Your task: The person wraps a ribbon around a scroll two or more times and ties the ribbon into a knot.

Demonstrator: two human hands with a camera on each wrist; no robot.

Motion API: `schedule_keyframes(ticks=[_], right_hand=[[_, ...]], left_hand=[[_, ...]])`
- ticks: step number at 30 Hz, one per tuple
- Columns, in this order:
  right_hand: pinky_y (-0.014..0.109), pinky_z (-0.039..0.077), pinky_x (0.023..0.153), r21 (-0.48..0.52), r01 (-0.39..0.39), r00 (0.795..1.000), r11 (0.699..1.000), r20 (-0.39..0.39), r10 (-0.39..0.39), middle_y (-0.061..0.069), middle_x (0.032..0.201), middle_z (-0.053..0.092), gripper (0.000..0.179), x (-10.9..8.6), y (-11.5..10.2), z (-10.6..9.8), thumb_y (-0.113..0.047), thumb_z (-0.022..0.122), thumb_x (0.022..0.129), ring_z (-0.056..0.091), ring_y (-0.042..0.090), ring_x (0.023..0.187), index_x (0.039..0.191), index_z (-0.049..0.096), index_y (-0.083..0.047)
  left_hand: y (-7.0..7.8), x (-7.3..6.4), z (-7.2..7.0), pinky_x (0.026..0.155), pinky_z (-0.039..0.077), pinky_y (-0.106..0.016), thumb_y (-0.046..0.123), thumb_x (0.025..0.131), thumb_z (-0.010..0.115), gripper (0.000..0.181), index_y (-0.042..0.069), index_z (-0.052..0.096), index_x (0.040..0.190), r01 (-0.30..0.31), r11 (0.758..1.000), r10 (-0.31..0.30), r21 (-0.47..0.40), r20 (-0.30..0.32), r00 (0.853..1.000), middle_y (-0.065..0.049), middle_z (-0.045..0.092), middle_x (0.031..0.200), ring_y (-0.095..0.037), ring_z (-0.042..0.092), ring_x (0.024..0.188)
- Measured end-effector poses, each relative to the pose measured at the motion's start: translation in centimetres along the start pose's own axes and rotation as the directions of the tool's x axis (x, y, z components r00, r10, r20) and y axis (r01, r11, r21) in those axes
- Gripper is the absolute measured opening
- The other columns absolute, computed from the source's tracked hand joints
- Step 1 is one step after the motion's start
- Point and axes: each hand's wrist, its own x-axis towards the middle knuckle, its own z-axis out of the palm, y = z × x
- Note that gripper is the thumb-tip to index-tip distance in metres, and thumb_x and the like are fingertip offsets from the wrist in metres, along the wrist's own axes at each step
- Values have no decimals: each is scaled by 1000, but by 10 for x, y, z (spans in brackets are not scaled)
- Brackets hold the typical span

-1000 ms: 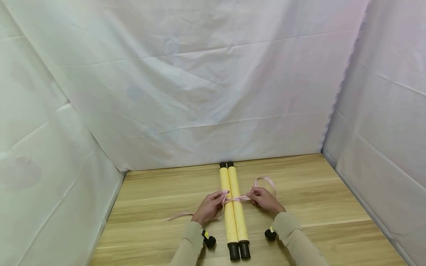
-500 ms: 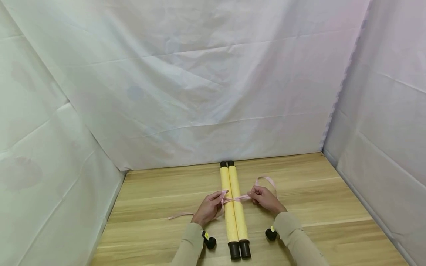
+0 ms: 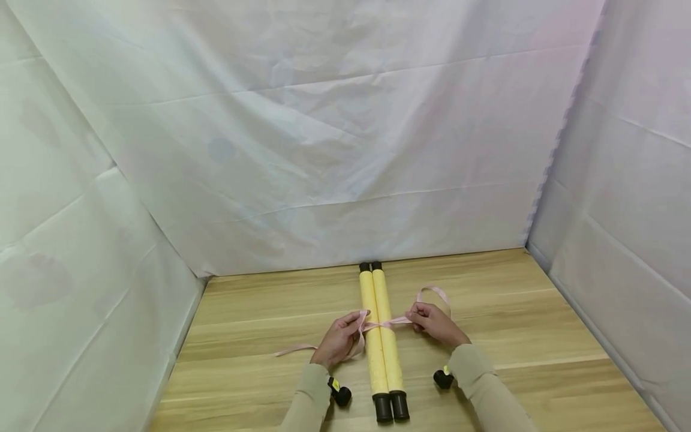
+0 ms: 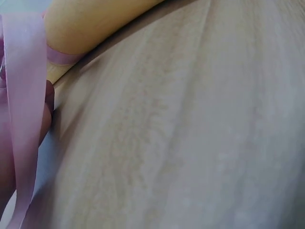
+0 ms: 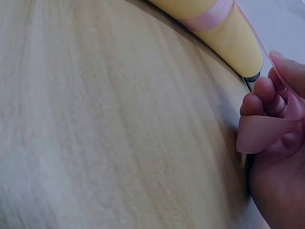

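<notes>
Two yellow rods (image 3: 384, 354) with black end caps lie side by side on the wooden table. A pink ribbon (image 3: 399, 320) goes around both of them near the middle and crosses on top. My left hand (image 3: 340, 339), left of the rods, pinches one part of the ribbon; in the left wrist view a strip of ribbon (image 4: 26, 105) hangs down past the fingers. To the right of the rods, my right hand (image 3: 434, 323) pinches the other part between thumb and curled fingers. The right wrist view shows that ribbon (image 5: 264, 133) looping across the palm.
A loose ribbon tail (image 3: 294, 349) trails on the table left of my left hand. White cloth walls (image 3: 345, 150) enclose the wooden table (image 3: 259, 312) at the back and both sides. The rods' far caps (image 3: 370, 266) lie close to the back wall.
Both hands keep their hold on the ribbon and barely move. The whole scene shifts slightly to the right in the head view; the right hand sits a touch farther right.
</notes>
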Motion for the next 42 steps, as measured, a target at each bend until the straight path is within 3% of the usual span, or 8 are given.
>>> schedule_keyframes(ticks=[7,14,18,24,30,34,38,42], right_hand=[[22,39,51,-53,12,1000,999,-12,-12,21,71,55,33,-3,-3,-5,-25,58,101,44,10,57,85,56,4],[22,38,55,-276,33,999,960,49,-20,-1,65,49,38,-3,-19,-20,-35,61,99,39,5,56,79,59,-3],[20,33,53,-367,5,990,930,132,47,-8,61,42,35,-9,-33,-34,-32,67,95,35,3,54,74,61,-5],[21,30,50,-474,-31,955,880,246,166,-9,57,40,31,-21,-56,-54,-16,72,86,34,4,51,63,53,-7],[41,44,69,-276,-55,958,959,257,129,14,66,48,39,-19,-81,-62,-27,63,98,45,23,60,77,59,7],[52,41,84,-119,-120,975,986,175,140,19,78,53,47,-12,-92,-58,-44,62,96,54,43,89,84,61,2],[48,40,98,-85,-118,985,989,113,128,18,94,62,47,2,-101,-49,-48,61,96,57,36,116,84,61,-3],[43,46,90,-74,-58,994,996,86,64,11,90,62,42,16,-109,-39,-42,56,100,60,30,99,93,64,-2]], left_hand=[[-4,3,6,69,43,-12,17,103,53,46,-12,47,139,-4,1000,6,27,-56,998,-11,57,134,1,55,84],[-4,4,7,71,45,-16,19,104,53,45,-8,49,139,-24,998,28,60,-60,998,-5,62,119,-2,53,82],[-3,5,7,74,46,-16,19,103,53,45,-6,50,140,-12,999,16,52,-67,998,0,63,117,-3,54,84],[-2,3,7,71,44,-16,17,104,53,43,-7,50,139,1,999,3,52,-72,997,3,61,103,-2,52,80],[1,2,8,71,45,-17,15,104,52,42,-8,50,138,11,999,-8,45,-81,997,4,61,97,-3,52,79],[1,2,6,71,44,-18,16,104,52,44,-10,48,139,7,999,-4,53,-62,998,4,60,95,-2,52,79],[-1,2,4,70,44,-17,16,104,52,46,-12,45,140,-15,999,17,42,-38,999,5,59,94,-1,52,78],[-3,3,3,69,42,-17,15,104,51,48,-13,42,141,-42,999,42,11,-16,999,5,58,96,-1,50,78]])
